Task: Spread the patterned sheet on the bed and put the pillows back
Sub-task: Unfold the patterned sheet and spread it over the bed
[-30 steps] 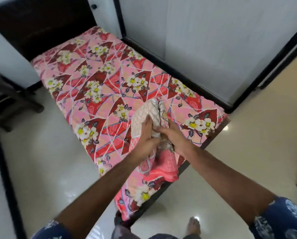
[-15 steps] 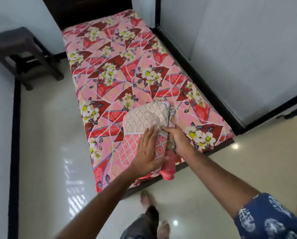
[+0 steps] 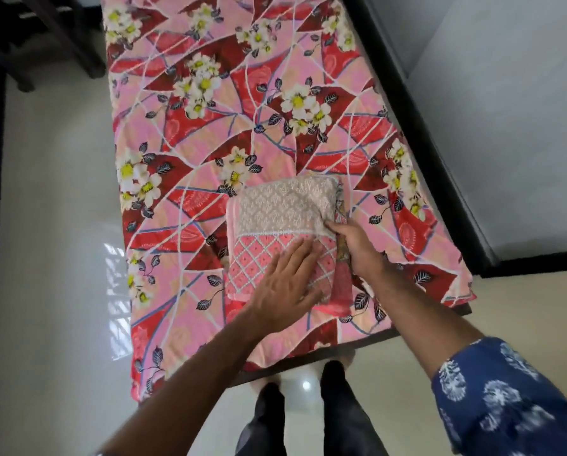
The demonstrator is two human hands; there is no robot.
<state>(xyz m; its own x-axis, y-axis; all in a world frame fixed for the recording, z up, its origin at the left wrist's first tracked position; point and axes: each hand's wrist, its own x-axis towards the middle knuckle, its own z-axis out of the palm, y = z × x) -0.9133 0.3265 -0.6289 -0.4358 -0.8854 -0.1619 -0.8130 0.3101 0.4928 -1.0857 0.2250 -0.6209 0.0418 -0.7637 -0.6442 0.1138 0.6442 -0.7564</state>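
A pink and red floral sheet (image 3: 242, 126) lies spread flat over the narrow bed. Near the foot of the bed rests a folded cloth (image 3: 275, 212), beige-patterned on its far half and pink with a white lattice on its near half. My left hand (image 3: 285, 284) lies flat on the pink half with fingers spread. My right hand (image 3: 354, 245) pinches the folded cloth's right edge between thumb and fingers. No pillow is in view.
A dark wooden stool (image 3: 41, 37) stands on the glossy floor at the upper left. A pale wall with a dark skirting (image 3: 423, 133) runs along the bed's right side. My legs (image 3: 308, 416) stand at the bed's foot.
The folded cloth went from being held bunched in both hands to lying flat on the bed. My left hand flattened on it. The view tilted down toward the bed's foot.
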